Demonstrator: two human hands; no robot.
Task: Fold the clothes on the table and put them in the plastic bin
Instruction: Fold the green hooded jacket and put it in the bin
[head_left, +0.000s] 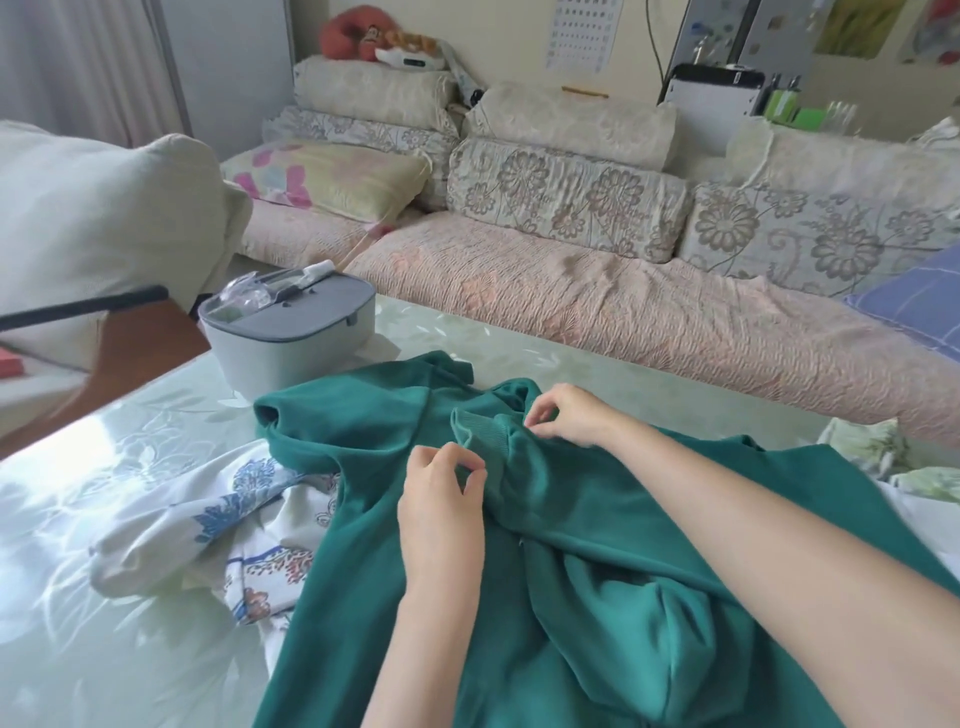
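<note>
A dark green sweatshirt (597, 545) lies spread over the table (104, 467), with its ribbed collar bunched near the far end. My left hand (441, 499) rests on the green cloth just left of the collar, thumb and forefinger nearly pinched together with nothing clearly between them. My right hand (566, 415) hovers at the collar's right side, fingers curled and pinching at the fabric there. A white garment with a blue and red floral print (223, 525) lies crumpled under the sweatshirt's left side. No plastic bin is clearly seen.
A grey lidded box (291, 332) with small items on top stands at the table's far left. More pale cloth (872, 452) lies at the right edge. A long sofa (623, 291) with floral cushions runs behind the table. A cushioned chair (93, 218) stands at left.
</note>
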